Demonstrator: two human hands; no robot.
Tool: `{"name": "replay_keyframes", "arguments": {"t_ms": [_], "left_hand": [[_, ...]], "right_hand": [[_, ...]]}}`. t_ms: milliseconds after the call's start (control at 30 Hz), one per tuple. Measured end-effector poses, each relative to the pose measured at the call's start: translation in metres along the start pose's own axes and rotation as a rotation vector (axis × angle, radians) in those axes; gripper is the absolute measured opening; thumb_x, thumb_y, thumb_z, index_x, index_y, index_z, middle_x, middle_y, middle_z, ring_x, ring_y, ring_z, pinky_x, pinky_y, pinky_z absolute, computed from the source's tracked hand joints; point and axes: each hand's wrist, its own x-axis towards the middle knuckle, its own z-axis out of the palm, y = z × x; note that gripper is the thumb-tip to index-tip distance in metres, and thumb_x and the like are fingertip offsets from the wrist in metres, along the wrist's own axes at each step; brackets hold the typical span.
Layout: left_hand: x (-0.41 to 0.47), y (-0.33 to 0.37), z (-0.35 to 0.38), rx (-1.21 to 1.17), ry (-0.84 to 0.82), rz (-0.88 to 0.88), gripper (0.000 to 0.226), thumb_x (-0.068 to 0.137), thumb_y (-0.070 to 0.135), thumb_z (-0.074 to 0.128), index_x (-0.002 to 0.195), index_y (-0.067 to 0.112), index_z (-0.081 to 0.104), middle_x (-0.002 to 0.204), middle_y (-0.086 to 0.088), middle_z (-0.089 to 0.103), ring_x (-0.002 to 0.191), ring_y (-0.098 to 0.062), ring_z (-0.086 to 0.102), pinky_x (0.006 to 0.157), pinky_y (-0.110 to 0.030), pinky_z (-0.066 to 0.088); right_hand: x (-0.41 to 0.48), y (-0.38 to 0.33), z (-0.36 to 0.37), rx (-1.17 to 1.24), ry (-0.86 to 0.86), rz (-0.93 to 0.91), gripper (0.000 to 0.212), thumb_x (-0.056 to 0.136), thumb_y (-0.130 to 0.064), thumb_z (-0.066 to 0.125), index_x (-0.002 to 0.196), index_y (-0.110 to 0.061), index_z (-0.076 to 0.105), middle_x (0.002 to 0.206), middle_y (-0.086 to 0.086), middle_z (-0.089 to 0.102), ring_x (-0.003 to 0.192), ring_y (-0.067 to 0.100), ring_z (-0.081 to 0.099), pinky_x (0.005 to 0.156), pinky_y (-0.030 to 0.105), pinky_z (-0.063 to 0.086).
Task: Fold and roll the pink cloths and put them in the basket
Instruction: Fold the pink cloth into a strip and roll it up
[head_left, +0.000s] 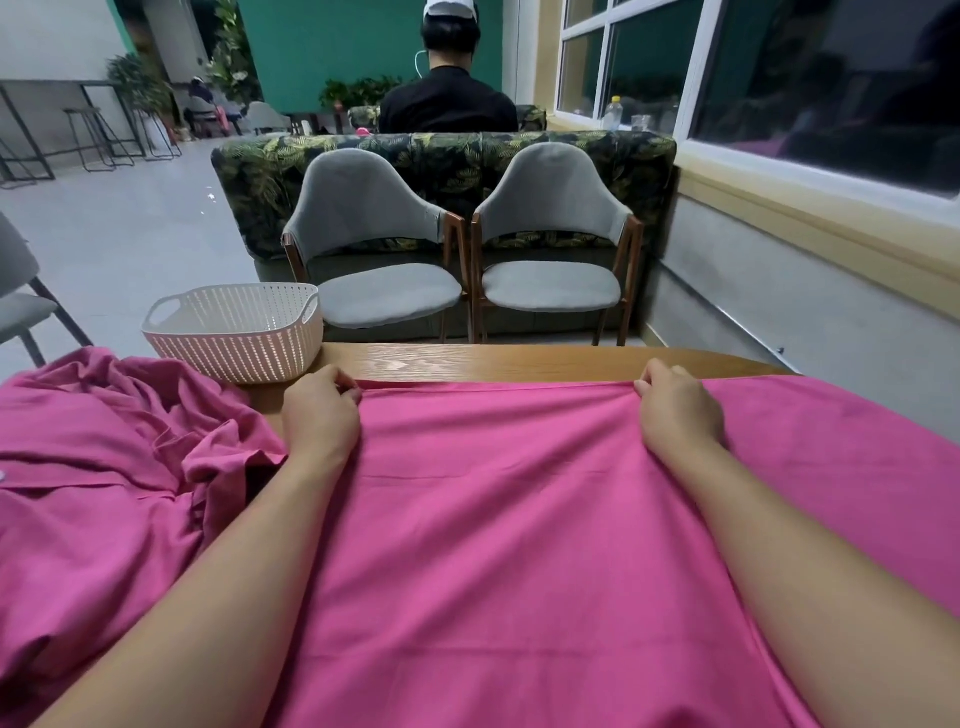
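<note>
Now, pink cloth (493, 519) first. One sheet lies spread flat on the wooden table (519, 361), covering most of the near surface and running off toward us and to the right. It looks like thin woven fabric, light and limp with no stiffness, and faint crease lines cross it. We judge it will bunch wherever it goes slack and slide easily on the smooth wood. It wants tension along an edge, not a grab in the middle.

Grip: our left hand (319, 415) and our right hand (680, 410) both sit on the far hem, well apart. The fingers of each are curled, pinching the edge against the thumb. The hem runs fairly straight between them, with small gathers at each pinch. The best hold, we think, is just this: on the hem, hands level, so a fold lands square. The part of the sheet beyond the right hand is unheld and may lag or skew.

To our left a crumpled heap of pink cloths (104, 457) lies on the table beside the spread sheet. We cannot tell how many pieces it holds, nor whether it touches the sheet under our forearm. A white slotted plastic basket (234, 348) stands at the table's far left, near the left hand, and no cloth shows in it.

Past the table are grey chairs (379, 249), a leaf-patterned sofa (457, 161), a seated person in black (447, 98) facing away, and windows (779, 78) at right.
</note>
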Motion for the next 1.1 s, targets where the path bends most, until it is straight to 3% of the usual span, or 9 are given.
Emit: {"name": "replay_keyframes", "arguments": {"t_ms": [367,633,767,1000,1100], "left_hand": [[0.020,0.005,0.005,0.188,-0.046,0.019,0.009,0.092,0.028,0.074,0.086,0.024,0.069,0.098,-0.009,0.071,0.094,-0.036,0.067,0.072,-0.034,0.043],[0.016,0.003,0.010,0.250,-0.006,0.039,0.013,0.096,0.029,0.069,0.088,0.021,0.063,0.099,-0.011,0.063,0.093,-0.038,0.064,0.071,-0.038,0.042],[0.018,0.002,0.013,0.276,-0.019,0.047,0.013,0.097,0.030,0.067,0.091,0.020,0.062,0.099,-0.012,0.061,0.094,-0.040,0.064,0.071,-0.040,0.044],[0.025,0.004,0.014,0.370,-0.129,0.039,0.013,0.102,0.029,0.057,0.110,0.018,0.058,0.115,-0.017,0.058,0.105,-0.043,0.063,0.084,-0.048,0.050],[0.026,0.006,0.014,0.382,-0.132,0.029,0.013,0.103,0.030,0.055,0.110,0.019,0.058,0.116,-0.017,0.058,0.107,-0.043,0.063,0.082,-0.046,0.047]], "right_hand": [[0.001,0.006,0.005,-0.002,0.041,-0.036,0.020,0.108,-0.038,0.049,0.092,-0.026,0.053,0.095,0.002,0.057,0.084,0.030,0.056,0.070,0.038,0.045],[0.015,0.001,-0.005,-0.082,-0.056,-0.031,0.020,0.112,-0.028,0.040,0.099,-0.019,0.053,0.095,0.007,0.059,0.085,0.031,0.054,0.069,0.039,0.041],[0.021,-0.002,-0.004,-0.107,-0.050,-0.044,0.020,0.112,-0.030,0.039,0.106,-0.019,0.055,0.102,0.009,0.060,0.095,0.034,0.058,0.073,0.039,0.042],[0.018,0.003,0.007,-0.138,-0.035,-0.098,0.018,0.112,-0.032,0.037,0.109,-0.021,0.051,0.109,0.013,0.060,0.101,0.037,0.059,0.077,0.042,0.045],[0.017,0.004,0.009,-0.139,-0.021,-0.094,0.018,0.112,-0.033,0.037,0.109,-0.021,0.050,0.109,0.013,0.060,0.101,0.037,0.060,0.076,0.041,0.043]]}}
